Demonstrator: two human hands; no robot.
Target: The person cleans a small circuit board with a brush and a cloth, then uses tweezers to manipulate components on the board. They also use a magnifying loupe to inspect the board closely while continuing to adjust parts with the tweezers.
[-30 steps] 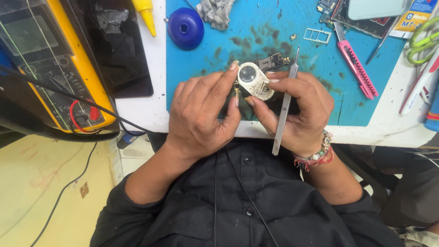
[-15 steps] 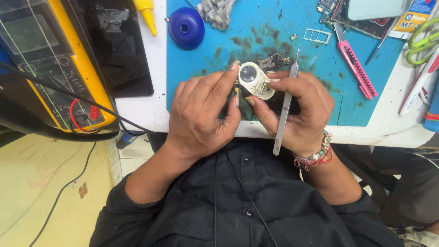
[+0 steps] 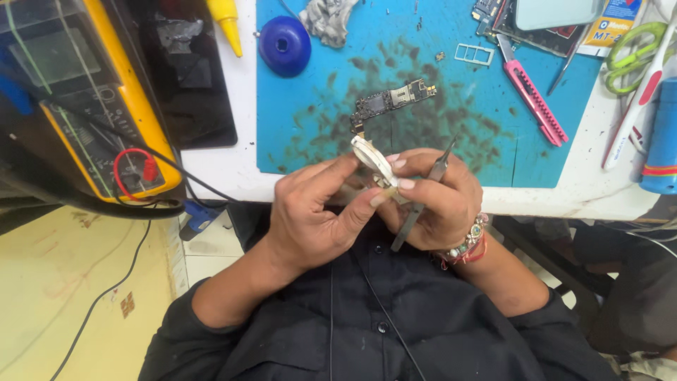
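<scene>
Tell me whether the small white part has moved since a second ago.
Yes. The small white part, held in both hands, has turned edge-on and come toward the blue mat's near edge, uncovering the circuit board.

Bench surface: blue work mat (image 3: 338,92), stained dark across its middle. Small circuit board (image 3: 391,101) lies on the stained patch. Blue round dish (image 3: 284,46) at the mat's upper left; crumpled grey wad (image 3: 328,17) just beside it. Pink utility knife (image 3: 534,95) lies diagonally on the mat's right part, small metal frame (image 3: 474,53) near its upper end. Green-handled scissors (image 3: 635,48) and blue cylinder (image 3: 663,137) at far right. Yellow multimeter (image 3: 92,106) at left, red lead plugged in.
</scene>
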